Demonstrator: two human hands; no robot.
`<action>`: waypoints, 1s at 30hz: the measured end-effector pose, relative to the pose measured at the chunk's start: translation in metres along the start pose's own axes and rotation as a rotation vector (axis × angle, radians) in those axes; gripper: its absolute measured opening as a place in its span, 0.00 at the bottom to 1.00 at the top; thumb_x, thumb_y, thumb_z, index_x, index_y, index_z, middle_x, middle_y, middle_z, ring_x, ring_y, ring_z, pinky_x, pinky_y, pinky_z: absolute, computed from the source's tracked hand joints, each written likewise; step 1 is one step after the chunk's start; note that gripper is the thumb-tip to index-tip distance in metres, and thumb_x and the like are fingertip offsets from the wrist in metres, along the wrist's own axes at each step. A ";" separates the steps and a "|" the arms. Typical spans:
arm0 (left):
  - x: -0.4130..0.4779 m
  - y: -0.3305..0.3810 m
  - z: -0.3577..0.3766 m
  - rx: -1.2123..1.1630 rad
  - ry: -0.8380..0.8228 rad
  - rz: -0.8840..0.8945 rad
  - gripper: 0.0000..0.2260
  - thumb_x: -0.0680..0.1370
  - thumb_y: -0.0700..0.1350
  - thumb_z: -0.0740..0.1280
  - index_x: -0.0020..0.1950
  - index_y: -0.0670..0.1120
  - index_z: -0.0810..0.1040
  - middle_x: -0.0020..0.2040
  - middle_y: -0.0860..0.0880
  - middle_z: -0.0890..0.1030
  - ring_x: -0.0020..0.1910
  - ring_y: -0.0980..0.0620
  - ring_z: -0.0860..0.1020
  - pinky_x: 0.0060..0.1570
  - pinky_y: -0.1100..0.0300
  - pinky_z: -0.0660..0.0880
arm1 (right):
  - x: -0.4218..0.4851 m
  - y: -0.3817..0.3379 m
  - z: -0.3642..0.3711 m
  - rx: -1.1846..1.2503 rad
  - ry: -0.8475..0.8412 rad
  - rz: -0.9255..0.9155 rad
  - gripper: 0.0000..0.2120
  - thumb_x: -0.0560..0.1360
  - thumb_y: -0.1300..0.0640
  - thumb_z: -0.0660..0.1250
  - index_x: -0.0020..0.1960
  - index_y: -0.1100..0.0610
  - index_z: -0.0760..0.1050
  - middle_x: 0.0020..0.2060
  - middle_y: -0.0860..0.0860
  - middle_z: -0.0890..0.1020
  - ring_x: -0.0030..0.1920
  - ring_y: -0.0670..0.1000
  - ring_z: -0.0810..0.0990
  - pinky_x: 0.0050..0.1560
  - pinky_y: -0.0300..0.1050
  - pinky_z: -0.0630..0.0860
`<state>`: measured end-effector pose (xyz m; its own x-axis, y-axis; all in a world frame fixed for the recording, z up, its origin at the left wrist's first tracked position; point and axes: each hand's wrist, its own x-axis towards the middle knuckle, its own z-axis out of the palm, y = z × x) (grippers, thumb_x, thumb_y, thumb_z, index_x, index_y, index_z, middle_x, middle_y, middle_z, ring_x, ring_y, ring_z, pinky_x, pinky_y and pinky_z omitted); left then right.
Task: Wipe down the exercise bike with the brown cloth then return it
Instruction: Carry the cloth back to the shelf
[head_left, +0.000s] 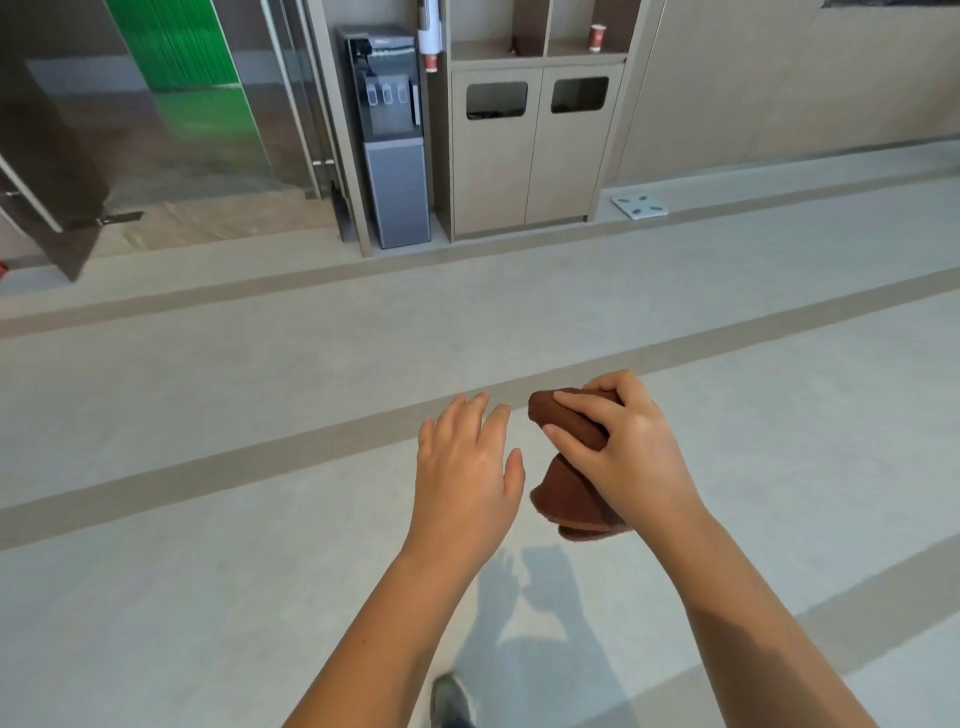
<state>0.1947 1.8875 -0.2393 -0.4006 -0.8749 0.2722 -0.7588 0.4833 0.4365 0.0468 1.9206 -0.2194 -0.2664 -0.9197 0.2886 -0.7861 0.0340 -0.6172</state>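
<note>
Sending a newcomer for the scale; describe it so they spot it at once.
Find the beige cabinet with two bin openings at the far wall. On the floor right of its base lies the scale, the only flat white square there, with dark marks.

Your right hand (618, 457) covers the middle of the brown cloth (571, 499), so you cannot tell how it is folded under your palm. Below both hands, your forearms and a shoe (451, 699) run off the bottom edge. Far beyond your left hand (465, 467), the markings on the water dispenser (389, 135) are too small to read. Beside it, the dark bin openings (496, 100) hide whatever lies inside.
</note>
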 end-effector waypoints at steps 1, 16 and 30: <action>0.026 -0.006 0.002 -0.004 0.009 -0.004 0.18 0.77 0.45 0.62 0.66 0.42 0.69 0.69 0.43 0.68 0.70 0.44 0.61 0.67 0.46 0.55 | 0.026 0.002 0.005 0.003 0.003 -0.001 0.15 0.69 0.54 0.72 0.56 0.53 0.80 0.52 0.53 0.74 0.53 0.55 0.75 0.56 0.45 0.72; 0.397 -0.034 0.094 0.113 0.000 -0.002 0.20 0.79 0.49 0.57 0.70 0.47 0.63 0.73 0.47 0.62 0.72 0.47 0.55 0.69 0.48 0.50 | 0.387 0.134 0.046 0.072 0.093 0.027 0.15 0.69 0.54 0.72 0.56 0.53 0.80 0.53 0.51 0.73 0.52 0.57 0.75 0.56 0.49 0.73; 0.705 -0.076 0.138 0.132 0.018 -0.115 0.21 0.79 0.51 0.55 0.71 0.49 0.61 0.73 0.49 0.60 0.72 0.49 0.54 0.71 0.49 0.49 | 0.699 0.197 0.077 0.105 0.087 -0.124 0.15 0.68 0.56 0.73 0.55 0.55 0.80 0.51 0.53 0.75 0.49 0.57 0.77 0.52 0.48 0.75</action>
<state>-0.1006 1.2292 -0.1987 -0.2986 -0.9230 0.2429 -0.8604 0.3704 0.3500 -0.2510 1.2542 -0.1958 -0.2224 -0.8767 0.4266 -0.7546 -0.1222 -0.6447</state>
